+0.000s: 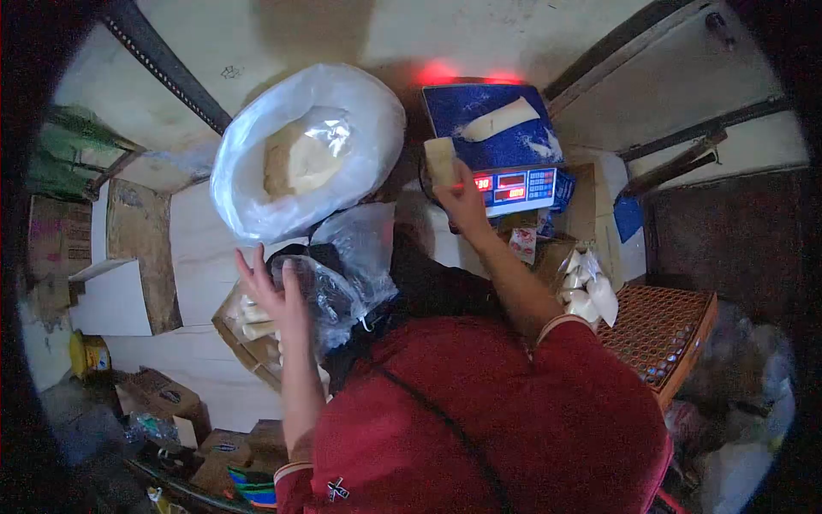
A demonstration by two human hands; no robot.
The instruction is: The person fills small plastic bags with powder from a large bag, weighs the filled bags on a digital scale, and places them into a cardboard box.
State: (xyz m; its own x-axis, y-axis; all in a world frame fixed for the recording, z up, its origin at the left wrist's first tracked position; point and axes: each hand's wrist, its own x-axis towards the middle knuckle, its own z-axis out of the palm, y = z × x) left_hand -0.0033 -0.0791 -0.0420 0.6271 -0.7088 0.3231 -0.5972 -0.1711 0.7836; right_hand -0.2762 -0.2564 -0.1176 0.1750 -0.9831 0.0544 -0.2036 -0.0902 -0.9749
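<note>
My right hand [464,204] is closed around a small beige block-shaped thing [439,161], perhaps a scoop or a filled packet; its kind is not clear. It is at the front left corner of a digital scale [441,111] with a blue, powder-dusted platform and lit red digits. A long white packet [501,118] lies across that platform. My left hand [276,287] is raised with fingers spread, holding nothing, beside clear plastic bags [334,295] by my lap. Beyond it stands a large white plastic sack [244,201], its mouth wide, with pale powder [308,167] inside.
Left of my lap, a cardboard box [227,330] holds white packets. More filled packets [586,295] are at the right, beside an orange perforated crate [659,330]. Boxes [163,398] stand at the lower left. Metal posts [167,64] rise near the wall.
</note>
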